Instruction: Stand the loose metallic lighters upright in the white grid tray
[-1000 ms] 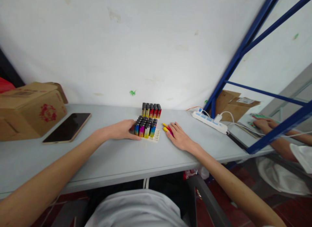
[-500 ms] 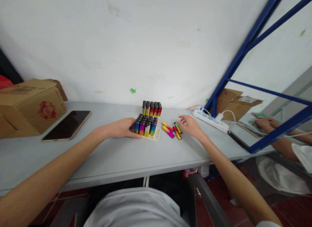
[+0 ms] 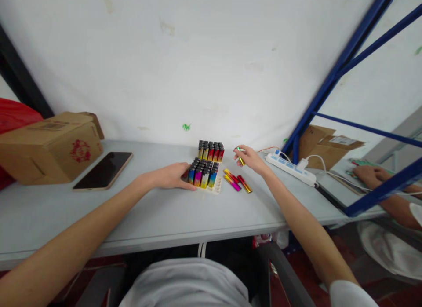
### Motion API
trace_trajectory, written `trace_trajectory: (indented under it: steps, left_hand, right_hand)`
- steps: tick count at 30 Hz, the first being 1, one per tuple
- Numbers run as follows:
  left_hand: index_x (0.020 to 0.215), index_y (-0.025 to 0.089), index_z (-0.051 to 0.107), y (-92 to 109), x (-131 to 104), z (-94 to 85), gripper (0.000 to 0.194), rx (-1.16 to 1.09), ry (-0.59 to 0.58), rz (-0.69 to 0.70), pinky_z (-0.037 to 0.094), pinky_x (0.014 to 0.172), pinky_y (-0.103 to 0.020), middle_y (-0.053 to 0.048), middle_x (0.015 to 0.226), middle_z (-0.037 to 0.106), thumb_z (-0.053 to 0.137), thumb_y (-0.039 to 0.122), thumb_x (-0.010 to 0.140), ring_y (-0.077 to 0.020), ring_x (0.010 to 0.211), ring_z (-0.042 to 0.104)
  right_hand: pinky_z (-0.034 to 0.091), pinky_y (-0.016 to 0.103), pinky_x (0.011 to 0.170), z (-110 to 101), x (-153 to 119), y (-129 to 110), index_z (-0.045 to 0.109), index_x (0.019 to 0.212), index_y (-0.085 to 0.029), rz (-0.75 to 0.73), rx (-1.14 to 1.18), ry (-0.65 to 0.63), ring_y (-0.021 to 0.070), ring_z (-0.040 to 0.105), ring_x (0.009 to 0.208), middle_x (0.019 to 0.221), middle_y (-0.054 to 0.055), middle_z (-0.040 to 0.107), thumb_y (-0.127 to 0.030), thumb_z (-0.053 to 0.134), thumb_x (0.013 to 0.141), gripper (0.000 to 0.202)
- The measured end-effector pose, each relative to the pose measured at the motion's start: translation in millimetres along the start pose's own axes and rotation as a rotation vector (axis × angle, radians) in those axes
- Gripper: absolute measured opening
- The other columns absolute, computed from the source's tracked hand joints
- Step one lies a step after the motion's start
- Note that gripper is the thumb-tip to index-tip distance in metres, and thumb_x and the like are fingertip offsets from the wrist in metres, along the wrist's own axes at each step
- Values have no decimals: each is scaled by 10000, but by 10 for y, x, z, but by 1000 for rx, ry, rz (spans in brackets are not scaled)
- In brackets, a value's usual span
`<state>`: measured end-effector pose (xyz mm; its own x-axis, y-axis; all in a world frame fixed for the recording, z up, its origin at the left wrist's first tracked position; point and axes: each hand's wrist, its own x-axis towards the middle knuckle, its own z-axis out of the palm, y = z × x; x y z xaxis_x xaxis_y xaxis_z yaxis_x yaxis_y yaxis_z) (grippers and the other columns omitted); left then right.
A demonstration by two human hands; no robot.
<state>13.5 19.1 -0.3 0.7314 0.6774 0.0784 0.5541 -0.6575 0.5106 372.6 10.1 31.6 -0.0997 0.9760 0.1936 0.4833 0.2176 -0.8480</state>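
A white tray holds upright lighters with black tops and blue, pink and yellow bodies; empty slots show along its right side. My left hand is closed around the tray's left end, thumb in front and the other fingers partly hidden behind the lighters. Raised slightly to the right, my right hand pinches a shiny green and yellow lighter, held tilted. Below that hand, a red and gold lighter, a yellow and magenta lighter and a yellow and red lighter lie flat.
Behind the tray stands another block of upright lighters near the wall. A phone and a cardboard box are at left. To the right are a power strip, a blue frame and another person's hands.
My right hand has picked up the green and yellow lighter from the loose ones and lifted it off the table. My left hand stays at the tray. The view has shifted slightly.
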Motion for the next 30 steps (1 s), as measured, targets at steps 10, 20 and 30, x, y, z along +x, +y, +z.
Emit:
trace_trajectory:
  steps: [10, 20, 30]
  left_hand:
    - [1234, 218, 700, 166, -50, -63, 718, -24, -33, 6, 563, 912, -360, -77, 1143, 782, 799, 747, 760, -315, 1034, 724]
    - [1215, 225, 710, 274, -76, -100, 686, 8, -41, -36, 562, 912, -372, -81, 1173, 782, 801, 732, 760, -326, 1052, 727]
    - [1223, 206, 688, 286, -74, -101, 672, -11, -52, -43, 561, 945, -371, -85, 1222, 775, 798, 688, 769, -337, 1106, 720]
  right_hand:
    - [291, 260, 531, 495, -419, -209, 473, 690, -230, -286, -64, 209, 120, 349, 574, 600, -55, 369, -787, 514, 966, 623]
    - [286, 287, 549, 541, -479, -184, 374, 591, -254, -282, -129, 279, 128, 366, 542, 542, -40, 374, -681, 478, 977, 585]
    - [449, 273, 633, 526, -591, -338, 549, 952, -243, -335, -104, 73, 150, 555, 578, 663, -36, 607, -628, 414, 1084, 428]
